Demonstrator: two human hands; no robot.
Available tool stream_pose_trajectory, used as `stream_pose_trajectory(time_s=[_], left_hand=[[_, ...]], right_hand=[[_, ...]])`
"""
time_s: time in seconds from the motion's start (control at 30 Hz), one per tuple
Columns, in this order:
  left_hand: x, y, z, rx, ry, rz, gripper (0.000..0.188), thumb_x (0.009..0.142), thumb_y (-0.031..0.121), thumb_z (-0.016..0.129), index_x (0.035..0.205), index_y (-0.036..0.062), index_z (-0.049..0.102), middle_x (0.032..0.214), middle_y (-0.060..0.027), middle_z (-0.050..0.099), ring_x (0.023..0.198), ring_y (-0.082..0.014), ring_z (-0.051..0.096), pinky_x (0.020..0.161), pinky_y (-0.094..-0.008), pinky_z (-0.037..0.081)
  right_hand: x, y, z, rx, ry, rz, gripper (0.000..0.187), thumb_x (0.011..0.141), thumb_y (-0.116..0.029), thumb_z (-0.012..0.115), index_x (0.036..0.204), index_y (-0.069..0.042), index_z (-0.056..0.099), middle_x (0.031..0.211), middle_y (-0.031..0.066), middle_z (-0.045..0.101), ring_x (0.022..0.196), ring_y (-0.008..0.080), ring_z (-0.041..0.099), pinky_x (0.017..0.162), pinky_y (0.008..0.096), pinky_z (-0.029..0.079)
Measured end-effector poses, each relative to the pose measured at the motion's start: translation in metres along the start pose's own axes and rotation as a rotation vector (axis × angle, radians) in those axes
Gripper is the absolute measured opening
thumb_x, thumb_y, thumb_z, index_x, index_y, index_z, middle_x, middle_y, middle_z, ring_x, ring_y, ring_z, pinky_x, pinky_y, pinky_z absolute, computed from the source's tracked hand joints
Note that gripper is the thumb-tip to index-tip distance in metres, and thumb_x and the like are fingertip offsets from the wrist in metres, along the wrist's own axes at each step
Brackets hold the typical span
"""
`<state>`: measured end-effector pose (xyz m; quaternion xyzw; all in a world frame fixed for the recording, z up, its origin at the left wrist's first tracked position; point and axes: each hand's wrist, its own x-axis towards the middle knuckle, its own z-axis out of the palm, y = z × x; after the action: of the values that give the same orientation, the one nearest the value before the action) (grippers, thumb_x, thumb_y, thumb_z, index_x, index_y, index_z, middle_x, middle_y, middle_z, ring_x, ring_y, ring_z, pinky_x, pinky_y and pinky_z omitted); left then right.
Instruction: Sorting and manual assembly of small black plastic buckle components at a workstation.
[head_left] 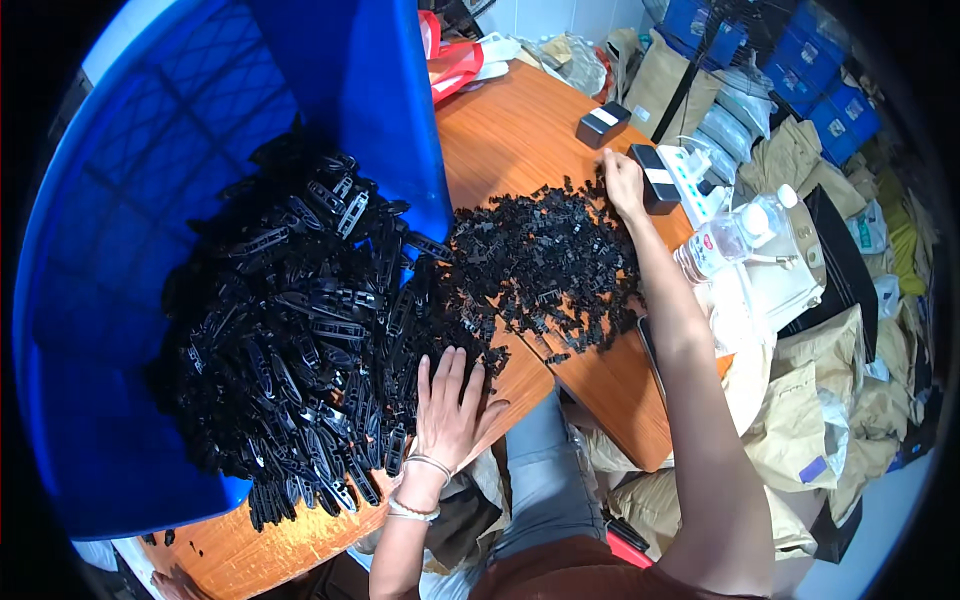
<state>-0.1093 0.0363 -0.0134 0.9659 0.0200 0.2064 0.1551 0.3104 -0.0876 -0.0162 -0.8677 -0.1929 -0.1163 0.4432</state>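
Long black clips (pixel 300 330) heap up closest to us, far too many to count, spilling from one blue bin (pixel 360 90) that leans over, its mouth toward the desk (pixel 500 120). Beside them, on the wood, spreads a second pile: little black bits (pixel 545 255), hundreds by the look of it, loosely scattered at the rim. So, two piles, one bin!

Two hands, well apart. Left hand (pixel 448 410) lies flat and open, fingers spread, fingertips at the near edge of the bits, right by the clips. Right hand (pixel 625 188) is over at the far edge, fingers curled, just beside a black box (pixel 655 180); can't tell whether it grips anything. Another box (pixel 603 125) sits further back, making two.

Outward we go: one white power strip (pixel 700 185), a clear bottle (pixel 708 250), and beyond the desk, brown paper bags (pixel 800 430) and several blue crates (pixel 840 115).
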Motion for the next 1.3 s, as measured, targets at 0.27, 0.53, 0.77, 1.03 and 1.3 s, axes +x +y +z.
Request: stream_pose_trajectory(time_s=[0.27, 0.53, 0.77, 1.03, 1.3], left_hand=[[0.001, 0.002, 0.0, 0.022, 0.041, 0.057, 0.058, 0.076, 0.039, 0.068, 0.116, 0.0014, 0.05, 0.124, -0.0224, 0.046, 0.122, -0.0369, 0.041, 0.106, -0.0563, 0.022], [0.024, 0.033, -0.004, -0.073, 0.081, 0.213, 0.063, 0.072, 0.039, 0.072, 0.118, 0.0027, 0.049, 0.129, -0.0218, 0.042, 0.124, -0.0382, 0.038, 0.105, -0.0551, 0.025], [0.057, 0.06, 0.042, -0.171, 0.027, 0.278, 0.066, 0.073, 0.037, 0.071, 0.123, 0.0023, 0.046, 0.134, -0.0247, 0.036, 0.126, -0.0387, 0.035, 0.107, -0.0493, 0.026], [0.066, 0.057, 0.063, -0.111, 0.004, 0.211, 0.071, 0.076, 0.041, 0.067, 0.129, 0.0016, 0.041, 0.138, -0.0252, 0.031, 0.131, -0.0389, 0.027, 0.11, -0.0483, 0.02], [0.065, 0.055, 0.064, -0.087, -0.014, 0.216, 0.072, 0.077, 0.041, 0.067, 0.131, 0.0025, 0.039, 0.14, -0.0243, 0.029, 0.132, -0.0386, 0.026, 0.11, -0.0485, 0.02]], right_hand=[[-0.042, 0.014, 0.001, 0.15, -0.357, -0.02, 0.054, 0.096, -0.045, 0.035, 0.11, -0.002, 0.064, 0.113, 0.0151, 0.062, 0.109, 0.0255, 0.055, 0.097, 0.0315, 0.036], [-0.078, 0.02, -0.047, -0.212, -0.086, 0.106, 0.061, 0.096, -0.047, 0.028, 0.097, 0.004, 0.063, 0.101, 0.0236, 0.063, 0.103, 0.0399, 0.055, 0.088, 0.0412, 0.041], [-0.12, -0.019, -0.068, 0.359, -0.181, 0.234, 0.07, 0.096, -0.054, 0.024, 0.135, 0.003, 0.037, 0.141, 0.0182, 0.037, 0.134, 0.0264, 0.029, 0.11, 0.0341, 0.02], [-0.238, -0.057, -0.057, 0.13, 0.079, -0.067, 0.055, 0.098, -0.027, 0.035, 0.143, 0.0, 0.018, 0.147, 0.0224, 0.022, 0.138, 0.0346, 0.017, 0.112, 0.0397, 0.014], [-0.234, -0.037, -0.081, -0.002, 0.103, -0.052, 0.054, 0.098, -0.026, 0.034, 0.142, 0.002, 0.02, 0.146, 0.0225, 0.024, 0.137, 0.034, 0.02, 0.112, 0.0389, 0.015]])
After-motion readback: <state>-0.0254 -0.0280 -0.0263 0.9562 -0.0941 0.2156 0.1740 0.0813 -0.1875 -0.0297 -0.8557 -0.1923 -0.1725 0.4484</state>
